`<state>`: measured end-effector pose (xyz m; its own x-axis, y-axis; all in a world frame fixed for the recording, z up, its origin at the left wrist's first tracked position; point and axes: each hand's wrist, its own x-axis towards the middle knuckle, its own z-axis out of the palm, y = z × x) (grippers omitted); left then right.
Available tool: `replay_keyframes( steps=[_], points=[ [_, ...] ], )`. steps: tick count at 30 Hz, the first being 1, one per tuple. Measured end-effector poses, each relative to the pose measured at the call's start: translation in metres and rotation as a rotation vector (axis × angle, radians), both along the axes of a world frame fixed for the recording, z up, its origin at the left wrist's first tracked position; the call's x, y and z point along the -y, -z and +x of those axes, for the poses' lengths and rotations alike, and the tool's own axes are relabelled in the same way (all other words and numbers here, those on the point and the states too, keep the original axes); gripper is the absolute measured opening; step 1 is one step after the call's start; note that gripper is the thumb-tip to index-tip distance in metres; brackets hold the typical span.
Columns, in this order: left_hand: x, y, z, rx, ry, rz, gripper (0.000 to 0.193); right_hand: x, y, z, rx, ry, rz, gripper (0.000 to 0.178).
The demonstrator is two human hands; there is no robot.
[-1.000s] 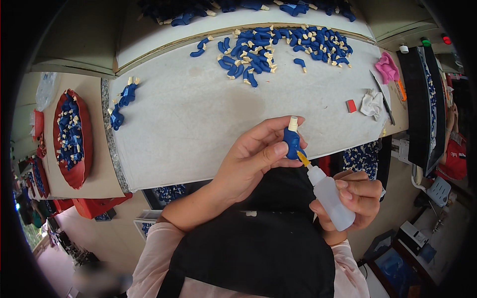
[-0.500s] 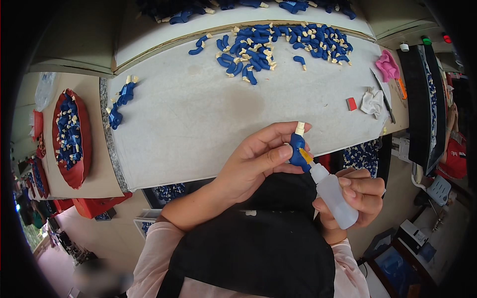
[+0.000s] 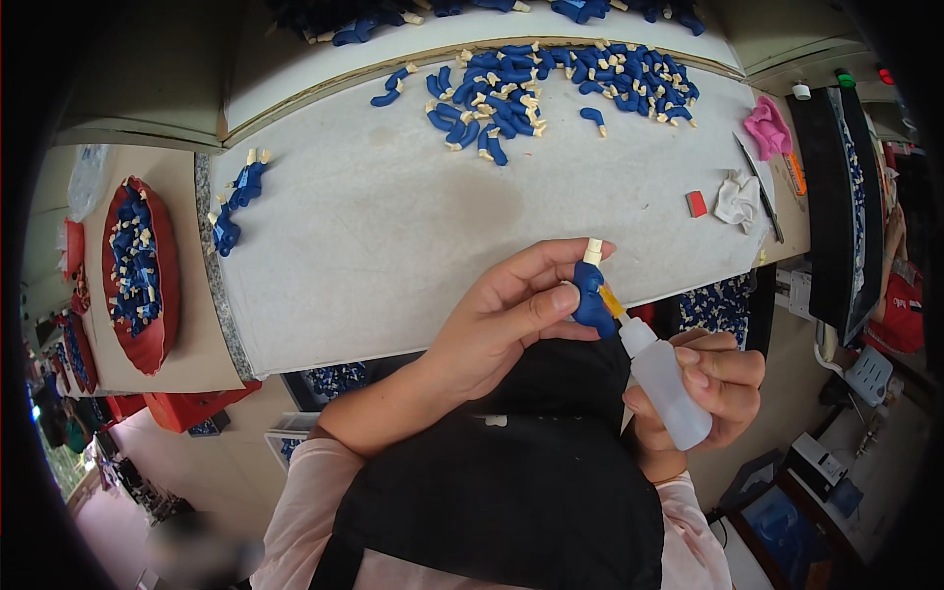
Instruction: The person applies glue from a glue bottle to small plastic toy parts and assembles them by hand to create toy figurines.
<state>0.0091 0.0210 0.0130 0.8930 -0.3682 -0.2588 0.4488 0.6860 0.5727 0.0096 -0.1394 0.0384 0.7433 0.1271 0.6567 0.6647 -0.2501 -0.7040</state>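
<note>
My left hand (image 3: 521, 305) pinches a small blue moulded figure piece (image 3: 591, 305) with a cream-coloured end pointing up. Its thumb and fingers close on the piece from the left, above the front edge of the table. In my right hand (image 3: 723, 379) is a translucent white squeeze bottle (image 3: 674, 393), tilted up and to the left. The bottle's yellowish nozzle (image 3: 612, 301) reaches the right side of the blue piece; whether the tip touches it I cannot tell.
Many similar blue pieces (image 3: 506, 98) lie at the back of the white table (image 3: 374, 236), with a few (image 3: 239, 202) at its left edge. A red basin (image 3: 171, 324) of pieces stands left. At right are a white cloth (image 3: 737, 200), a pink cloth (image 3: 767, 128), a red block (image 3: 696, 204) and a thin dark tool (image 3: 770, 211).
The bottle has shifted slightly to the right, and its nozzle now sits at the side of the blue piece rather than across its front. My left hand has barely moved.
</note>
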Motion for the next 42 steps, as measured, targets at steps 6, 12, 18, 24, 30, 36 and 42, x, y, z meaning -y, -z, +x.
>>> replay_keyframes(
  steps=[6,12,18,24,30,36,42],
  points=[
    [-0.001,0.0,0.0,0.004,0.005,0.018,0.04,0.001,0.001,0.0,0.01,-0.008,0.002,0.043],
    [0.0,0.002,0.0,0.02,-0.024,0.046,0.039,0.001,0.0,0.001,-0.004,-0.043,-0.012,0.042],
    [0.0,0.002,0.003,0.018,-0.053,0.085,0.038,0.005,-0.003,0.007,0.022,0.028,0.075,0.042],
    [-0.008,0.005,0.006,-0.019,-0.094,-0.059,0.039,0.009,-0.009,0.046,-0.47,-0.008,0.203,0.039],
    [-0.016,0.007,0.001,-0.048,-0.122,-0.113,0.038,-0.007,0.022,0.116,-0.69,-0.132,0.076,0.021],
    [-0.023,0.009,0.001,-0.043,-0.154,-0.129,0.038,-0.031,0.026,0.136,-0.313,0.176,-0.687,0.018],
    [-0.026,0.009,0.002,-0.05,-0.177,-0.151,0.037,-0.032,0.024,0.126,-0.427,0.154,-0.557,0.012]
  ],
)
